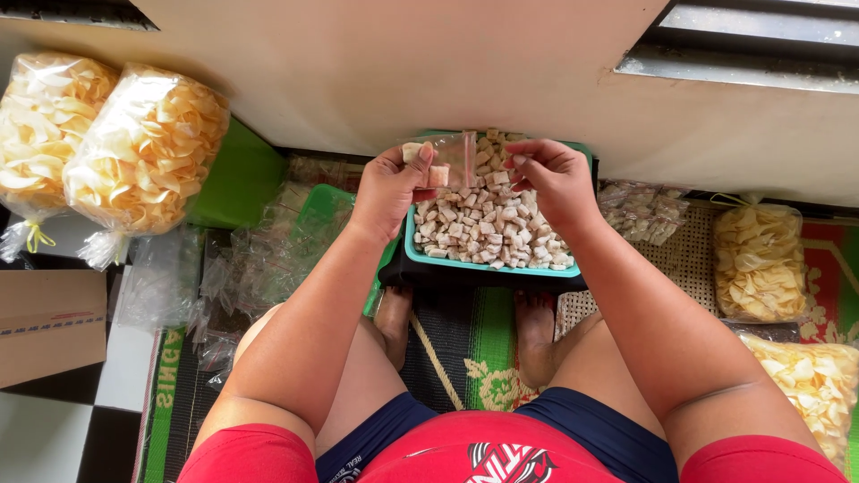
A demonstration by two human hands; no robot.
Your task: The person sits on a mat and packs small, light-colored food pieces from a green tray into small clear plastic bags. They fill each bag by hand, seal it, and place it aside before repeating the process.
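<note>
- Seen from above, the left hand [389,188] pinches one edge of a small clear plastic bag [455,159], thumb and fingers clamped on the film and on a pale snack piece or two at its mouth; the bag hangs just over the far end of a teal tray [488,266] heaped with small pale snack pieces [488,224].
- The right hand [553,179] hovers close beside the bag's other edge, fingers curled together with the tips drawn in. Whether they grip the film or a piece cannot be told.
- Both forearms reach forward from the seated person's lap, wrists bent slightly inward so the hands face each other over the tray, which rests just beyond the bare feet [394,322] on a patterned mat [465,358].
- Risk, judged from this pose: the bag is held by one thin edge only, so its mouth could fold shut, and pieces could miss it and drop. Most would land back in the tray, but those near the rim could roll onto the mat.
- Further risk: the film looks slippery, and a loose pinch could let the bag slide out and tip its contents.
- Also present: filled bags of yellow crackers [143,152] at left and right, and loose empty bags [242,268] beside the left knee.
</note>
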